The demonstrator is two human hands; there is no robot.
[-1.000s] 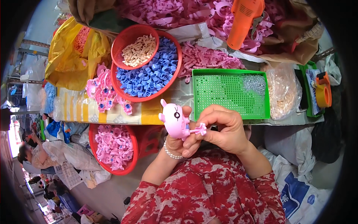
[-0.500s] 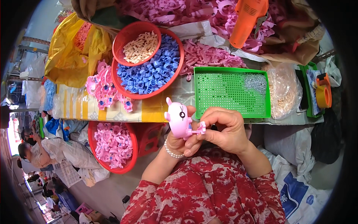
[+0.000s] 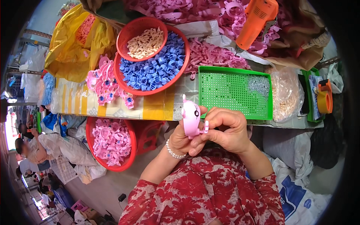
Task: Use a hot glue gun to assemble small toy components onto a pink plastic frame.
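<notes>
In front of my chest, my left hand (image 3: 180, 143) is closed around a pink plastic animal-shaped toy part (image 3: 190, 122) with a printed black eye. My right hand (image 3: 229, 131) pinches a small pink piece (image 3: 206, 127) between thumb and fingertips. That piece is joined to, or pressed against, the toy part's right side; the exact joint is too small to tell. Fingers of both hands almost meet below it. Just beyond my hands lies a green perforated tray (image 3: 217, 93) with small silvery pieces (image 3: 258, 85) in its far right corner.
A red basket (image 3: 150, 92) of blue parts carries a smaller red basket (image 3: 119, 41) of beige pieces. Pink parts (image 3: 107, 84) lie left of it. A lower red basket (image 3: 134, 150) holds more pink parts. An orange tool (image 3: 257, 24) hangs over the pink heap.
The toy part has turned, so its face shows more narrowly and points further right. Both hands keep their holds. The whole view has shifted slightly.
</notes>
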